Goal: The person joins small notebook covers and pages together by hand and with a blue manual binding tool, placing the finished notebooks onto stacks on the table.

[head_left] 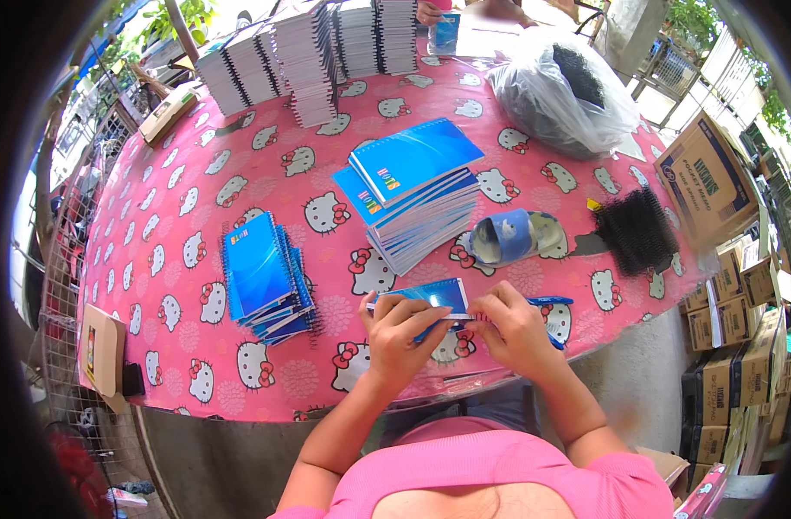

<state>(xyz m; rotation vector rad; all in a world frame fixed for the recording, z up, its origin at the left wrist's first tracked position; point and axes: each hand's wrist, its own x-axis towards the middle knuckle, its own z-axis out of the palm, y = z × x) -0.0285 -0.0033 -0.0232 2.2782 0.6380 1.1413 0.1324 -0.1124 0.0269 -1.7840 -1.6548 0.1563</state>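
Both my hands hold one small blue-covered notebook point(432, 297) tilted up at the table's near edge. My left hand point(395, 333) grips its lower left side. My right hand point(509, 329) pinches its right end, where the binding edge is. A blue pen point(549, 301) lies just right of my right hand. A stack of blue notebooks point(413, 195) stands just beyond my hands, and a fanned pile of spiral-bound blue notebooks point(265, 277) lies to the left.
The pink cartoon-cat tablecloth point(196, 199) covers the table. A blue tape roll point(509, 236), black spiral coils point(637, 229), a clear bag point(561, 91) and tall white notebook stacks point(313, 52) sit farther off. Cardboard boxes point(724, 259) stand at right. Another person's hand point(430, 12) shows at the far edge.
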